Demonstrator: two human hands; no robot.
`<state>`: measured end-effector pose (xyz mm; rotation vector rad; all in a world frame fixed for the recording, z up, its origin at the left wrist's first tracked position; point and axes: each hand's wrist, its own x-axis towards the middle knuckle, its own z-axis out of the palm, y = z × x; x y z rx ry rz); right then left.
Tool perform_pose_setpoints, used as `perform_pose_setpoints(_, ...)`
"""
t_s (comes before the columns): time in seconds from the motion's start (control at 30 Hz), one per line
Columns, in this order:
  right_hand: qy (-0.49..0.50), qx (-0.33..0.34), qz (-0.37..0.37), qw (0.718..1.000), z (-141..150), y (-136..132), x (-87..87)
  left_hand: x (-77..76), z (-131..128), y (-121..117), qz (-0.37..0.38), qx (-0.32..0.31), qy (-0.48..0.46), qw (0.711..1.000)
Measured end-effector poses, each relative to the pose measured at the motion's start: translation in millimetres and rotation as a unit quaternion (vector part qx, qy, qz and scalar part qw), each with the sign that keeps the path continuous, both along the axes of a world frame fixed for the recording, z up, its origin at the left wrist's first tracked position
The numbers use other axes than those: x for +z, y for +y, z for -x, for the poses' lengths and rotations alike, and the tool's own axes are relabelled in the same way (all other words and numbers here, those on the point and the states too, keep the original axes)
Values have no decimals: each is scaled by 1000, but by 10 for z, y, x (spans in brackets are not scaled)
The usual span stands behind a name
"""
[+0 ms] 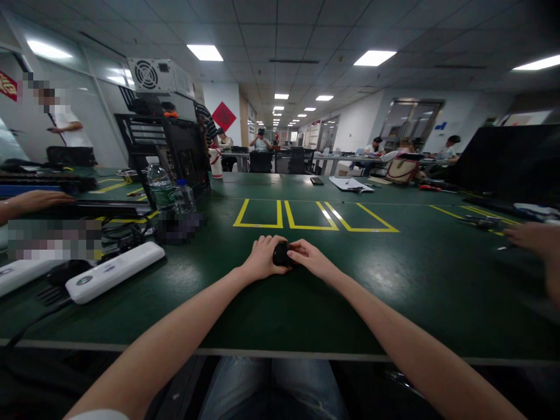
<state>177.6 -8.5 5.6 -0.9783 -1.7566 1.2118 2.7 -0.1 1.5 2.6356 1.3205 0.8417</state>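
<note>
A small black rounded object is held between my two hands over the green tabletop, in front of the yellow taped outlines. My left hand wraps round its left side, thumb below and fingers over the top. From the right, the bent fingertips and thumb of my right hand press against it. Much of the object is covered by fingers, so its exact kind does not show.
Yellow tape outlines mark the green table. At left are a white power strip, water bottle and open computer case. A clipboard lies farther back. Other people's hands reach in at left and right.
</note>
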Motion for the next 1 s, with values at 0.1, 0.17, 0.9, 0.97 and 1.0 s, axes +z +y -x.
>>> perform_pose_setpoints(0.1, -27, 6, 2, 1000, -16, 14, -3, 9, 1, -8, 5, -1, -1, 1000)
perform_pose_setpoints(0.17, -31, 25, -15, 999, -28, 8, 8, 13, 2, -12, 8, -1, -1, 1000)
perform_pose_setpoints(0.9, -26, 56, -59, 996, -61, -25, 51, -33, -3, 23, -13, 2, 0, 1000)
perform_pose_setpoints(0.97, -28, 43, -58, 997, -55, -45, 65, -41, -3, 33, -16, 1, -1, 1000)
perform_pose_setpoints(1.0, -29, 34, -58, 997, -50, -52, 67, -44, -2, 36, -17, -1, 0, 1000)
